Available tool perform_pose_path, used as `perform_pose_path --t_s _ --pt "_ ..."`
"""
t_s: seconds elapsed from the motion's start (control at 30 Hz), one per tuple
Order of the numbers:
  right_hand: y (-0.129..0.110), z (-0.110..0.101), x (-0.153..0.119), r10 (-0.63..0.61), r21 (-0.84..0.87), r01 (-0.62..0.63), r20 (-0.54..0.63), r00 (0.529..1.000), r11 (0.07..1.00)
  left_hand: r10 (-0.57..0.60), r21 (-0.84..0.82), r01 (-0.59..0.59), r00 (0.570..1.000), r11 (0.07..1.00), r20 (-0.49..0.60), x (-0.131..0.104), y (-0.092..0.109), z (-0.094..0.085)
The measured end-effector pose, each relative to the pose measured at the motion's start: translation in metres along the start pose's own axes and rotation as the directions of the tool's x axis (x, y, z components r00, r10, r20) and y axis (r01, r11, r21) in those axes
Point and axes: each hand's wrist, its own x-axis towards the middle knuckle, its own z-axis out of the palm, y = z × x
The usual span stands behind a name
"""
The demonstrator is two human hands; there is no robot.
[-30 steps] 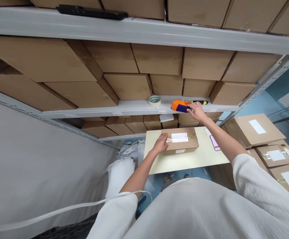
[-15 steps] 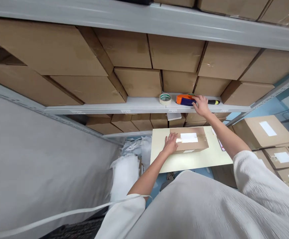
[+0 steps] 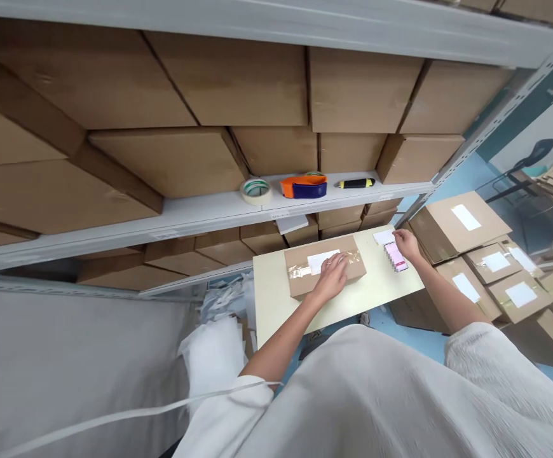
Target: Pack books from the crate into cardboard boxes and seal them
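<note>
A closed cardboard box (image 3: 300, 280) lies on the pale yellow tabletop (image 3: 271, 318), with a white label (image 3: 315, 262) and clear tape on its top. My left hand (image 3: 332, 277) rests on the box top beside the label, fingers loosely spread. At the table's right end, my right hand (image 3: 407, 245) has its fingertips closed at the edge of a white paper slip (image 3: 383, 237). Just below the slip lies a phone (image 3: 395, 256) with a lit pink screen. On the shelf are an orange and purple tape dispenser (image 3: 305, 187), a tape roll (image 3: 256, 191) and a cutter knife (image 3: 355, 183).
Cardboard boxes (image 3: 252, 83) fill the metal shelving (image 3: 200, 216) in front. Labelled boxes (image 3: 462, 222) are stacked right of the table. White packing sheets (image 3: 214, 356) hang at its left. A white cable (image 3: 128, 415) crosses by my left arm.
My right hand has let go of the tape dispenser on the shelf and come down to the paper slip. My left hand has shifted to the label's right side. The view has swung right.
</note>
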Motion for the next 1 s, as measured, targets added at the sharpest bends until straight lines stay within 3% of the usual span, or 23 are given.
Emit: perform_pose_path --t_s 0.2,0.4,0.57,0.7,0.83,1.0 --pt "0.083 0.025 0.013 0.170 -0.076 -0.157 0.212 0.963 0.985 0.072 -0.128 -0.072 0.997 0.989 -0.007 0.056 0.058 0.046" --pt "0.138 0.047 0.051 0.261 -0.175 -0.207 0.392 0.882 0.963 -0.045 -0.248 0.041 0.999 0.968 -0.011 0.104 0.089 0.098" --pt "0.165 0.066 0.081 0.272 -0.182 -0.209 0.476 0.836 0.961 -0.176 -0.311 0.167 0.984 0.936 -0.001 0.138 0.093 0.137" --pt "0.178 0.086 0.097 0.289 -0.166 -0.238 0.469 0.835 0.957 -0.272 -0.351 0.263 0.962 0.899 0.023 0.158 0.090 0.158" --pt "0.187 0.097 0.103 0.251 -0.103 -0.229 0.439 0.863 0.968 -0.348 -0.391 0.331 0.937 0.859 0.029 0.175 0.082 0.172" --pt "0.185 0.084 0.104 0.132 0.001 -0.138 0.293 0.947 0.990 -0.447 -0.477 0.389 0.894 0.788 -0.009 0.206 0.075 0.189"
